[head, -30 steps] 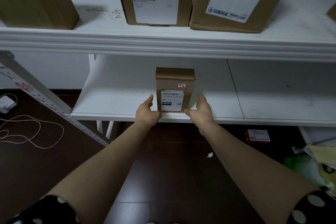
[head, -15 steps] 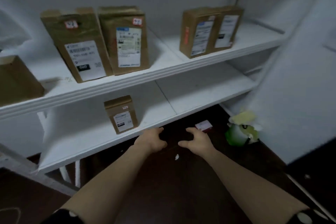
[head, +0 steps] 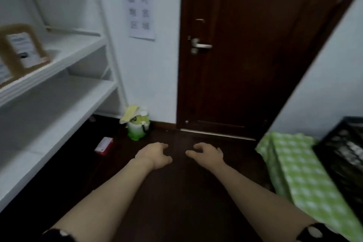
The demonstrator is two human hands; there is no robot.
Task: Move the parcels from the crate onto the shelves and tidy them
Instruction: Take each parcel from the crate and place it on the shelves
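My left hand (head: 155,155) and right hand (head: 208,155) empty, fingers loosely curled. Risk: view blurred, crate (head: 341,155) at frame edge; a hasty reach may clip its rim and tip it.

Both bare forearms reach forward from the lower edge of the view and draw slightly together toward the middle. The left forearm (head: 110,192) runs up from the lower left, the right forearm (head: 255,188) from the lower right. A black sleeve with white dots shows at each elbow, the left sleeve (head: 57,236) and the right sleeve (head: 312,232). The left grip (head: 155,155) is turned palm down with its fingers (head: 162,146) loosely curled and its thumb (head: 168,160) pointing toward the other grip; it holds nothing. The right grip (head: 208,155) is level with it, near but not touching. It is also palm down, with its fingers (head: 197,146) loosely bent, and it holds nothing.
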